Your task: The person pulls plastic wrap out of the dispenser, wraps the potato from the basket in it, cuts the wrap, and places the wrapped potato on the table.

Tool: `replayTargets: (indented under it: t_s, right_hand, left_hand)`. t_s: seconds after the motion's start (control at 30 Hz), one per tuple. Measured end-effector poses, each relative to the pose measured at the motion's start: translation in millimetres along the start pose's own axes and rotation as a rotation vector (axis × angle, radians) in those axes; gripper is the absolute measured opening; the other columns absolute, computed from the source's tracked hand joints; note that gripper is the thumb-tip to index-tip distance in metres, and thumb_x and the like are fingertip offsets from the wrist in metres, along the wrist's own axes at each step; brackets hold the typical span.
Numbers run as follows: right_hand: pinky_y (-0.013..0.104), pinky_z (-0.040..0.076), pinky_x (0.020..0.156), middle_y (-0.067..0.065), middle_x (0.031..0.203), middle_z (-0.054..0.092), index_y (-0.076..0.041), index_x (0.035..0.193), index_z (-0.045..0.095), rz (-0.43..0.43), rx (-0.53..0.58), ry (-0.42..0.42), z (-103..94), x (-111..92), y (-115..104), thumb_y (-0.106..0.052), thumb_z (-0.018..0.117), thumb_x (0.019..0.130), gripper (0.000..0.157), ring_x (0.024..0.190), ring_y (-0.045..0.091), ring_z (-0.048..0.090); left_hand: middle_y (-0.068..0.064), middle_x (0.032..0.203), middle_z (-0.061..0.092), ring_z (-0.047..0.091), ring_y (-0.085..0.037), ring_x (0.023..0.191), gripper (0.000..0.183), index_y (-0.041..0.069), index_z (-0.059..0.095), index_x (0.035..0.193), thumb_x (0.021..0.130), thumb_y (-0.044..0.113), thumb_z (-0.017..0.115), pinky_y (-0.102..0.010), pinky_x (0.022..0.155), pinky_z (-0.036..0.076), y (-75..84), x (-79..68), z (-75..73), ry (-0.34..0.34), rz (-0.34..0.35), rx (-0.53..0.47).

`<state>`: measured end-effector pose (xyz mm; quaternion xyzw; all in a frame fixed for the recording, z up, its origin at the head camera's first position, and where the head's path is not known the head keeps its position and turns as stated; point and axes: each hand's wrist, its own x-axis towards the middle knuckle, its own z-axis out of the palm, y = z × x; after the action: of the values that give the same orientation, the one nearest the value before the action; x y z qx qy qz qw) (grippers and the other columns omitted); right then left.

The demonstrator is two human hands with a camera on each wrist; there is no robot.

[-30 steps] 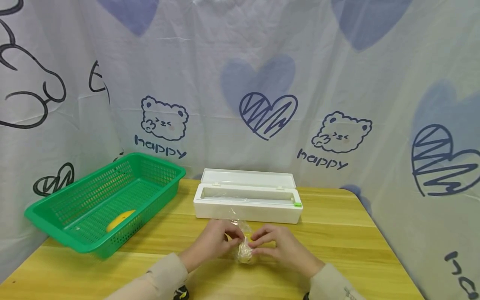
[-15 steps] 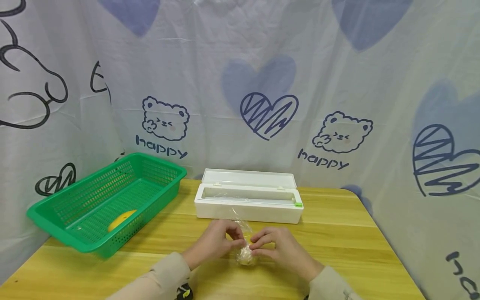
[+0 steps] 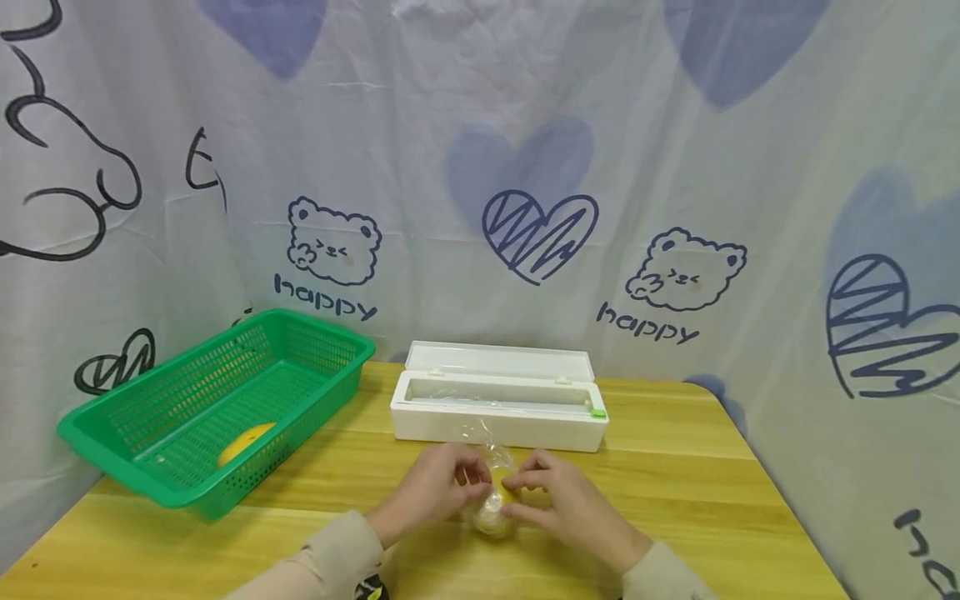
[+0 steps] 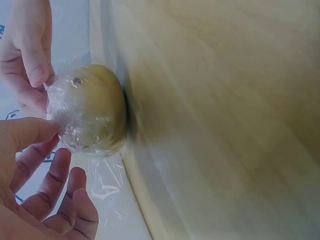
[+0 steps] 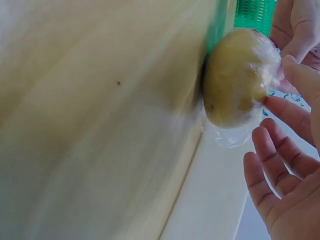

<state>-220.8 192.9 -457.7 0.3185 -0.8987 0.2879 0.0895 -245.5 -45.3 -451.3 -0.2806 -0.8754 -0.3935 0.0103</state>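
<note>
1. Basket (image 3: 300, 423) of green mesh stands at the left with a yellow thing (image 3: 244, 443) lying in it. It is well apart from the work, so I see little danger there unless the left sleeve (image 3: 341, 542) swings out and knocks its near corner.

2. Left hand (image 3: 442, 483): thumb and forefinger pinch the film (image 4: 67, 107) on what looks to me like a wrapped potato (image 5: 232, 82); the other fingers are bent, clear of it. Too hard a pull there could tear the thin wrap.

3. The wrapped potato sits between both hands, low on the near part of the table (image 3: 712, 458). Being round, it might roll if both hands let go together, and any fold not pressed flat could spring open.

4. Loose film reaches from its far side toward the white box (image 3: 498, 429), whose lid (image 3: 498, 361) is up. I can't tell whether that tail joins the roll; if so, a tug could drag the box nearer. If not, it could cling to itself and bunch.

5. Right hand (image 3: 562, 496): thumb and forefinger hold the wrapped potato's upper side, tips a little apart, the other three fingers spread. Should this hand pull unevenly against the left, the wrap could twist and leave a gap.
</note>
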Motion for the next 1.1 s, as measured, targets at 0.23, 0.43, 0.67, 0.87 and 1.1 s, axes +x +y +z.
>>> replayTargets:
  t_s: [0.23,0.43,0.67,0.87,1.1]
  right_hand:
    - [0.03,0.058,0.089,-0.01,0.108,0.065,-0.016,0.111,0.085,-0.029,-0.093,0.019,-6.2,-3,-3,-0.038,0.083,0.095,0.027,0.099,0.009,0.063]
    - [0.049,0.058,0.106,0.005,0.132,0.072,-0.02,0.111,0.084,-0.035,-0.123,0.007,-8.2,-4,0,-0.034,0.081,0.096,0.02,0.124,0.024,0.066]
    - [0.053,0.054,0.112,0.004,0.133,0.075,-0.016,0.123,0.075,-0.016,-0.058,-0.018,-16.4,3,6,-0.019,0.071,0.104,0.019,0.128,0.027,0.068]
    - [0.057,0.05,0.116,0.007,0.138,0.074,-0.008,0.134,0.073,-0.066,-0.064,-0.115,-21.9,19,9,-0.009,0.064,0.107,0.029,0.137,0.036,0.064]
    - [0.056,0.051,0.115,0.004,0.135,0.076,-0.01,0.133,0.075,-0.1,-0.159,-0.191,-20.6,22,10,-0.011,0.065,0.107,0.028,0.135,0.036,0.065]
  left_hand:
    - [0.007,0.079,0.07,0.053,-0.001,0.069,0.012,0.017,0.079,0.084,0.087,0.009,0.087,-0.021,0.064,0.046,3.9,1.9,-1.0,0.058,0.057,0.075]
    - [0.009,0.077,0.068,0.05,0.0,0.067,0.016,0.018,0.075,0.081,0.088,0.008,0.085,-0.02,0.063,0.045,3.5,2.0,0.1,0.079,0.051,0.102]
    - [0.007,0.079,0.07,0.057,-0.006,0.069,0.012,0.016,0.077,0.083,0.09,0.009,0.082,-0.019,0.063,0.046,7.6,-11.6,-2.5,0.124,0.096,0.156]
    - [0.004,0.093,0.074,0.065,-0.006,0.079,0.007,0.014,0.081,0.097,0.09,0.017,0.083,-0.018,0.07,0.054,11.1,-27.1,1.6,0.109,0.194,0.295]
    - [0.006,0.097,0.073,0.068,-0.006,0.085,0.012,0.016,0.081,0.101,0.09,0.02,0.084,-0.021,0.074,0.058,11.0,-30.9,8.3,0.105,0.234,0.402]
